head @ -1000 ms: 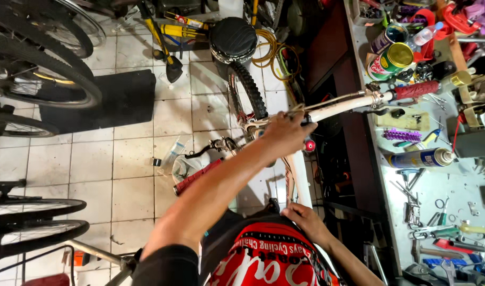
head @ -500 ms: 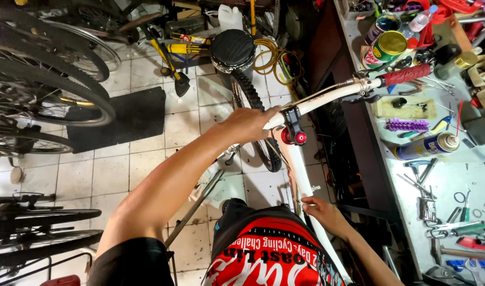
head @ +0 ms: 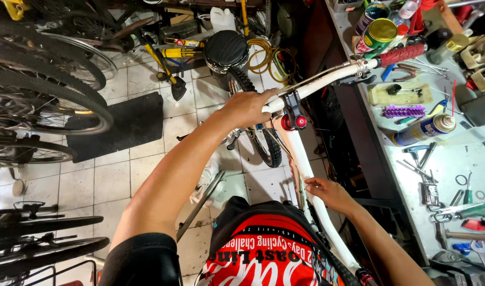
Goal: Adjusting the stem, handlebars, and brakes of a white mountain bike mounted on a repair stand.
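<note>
Left hand fingers wrap the white tubular metal handlebar beside its black stem clamp, steadying it. Right hand, fingers loosely curled, rests on the white frame tube below that clamp.

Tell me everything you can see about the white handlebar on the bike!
The handlebar is a white bar that looks like painted metal. It slants up to the right, over the edge of the workbench. Its far end has a red ribbed grip. A black clamp with a red cap holds its middle to the white bike frame. The left hand wraps around the bar beside the clamp. The right hand touches the frame, not the bar.
</note>
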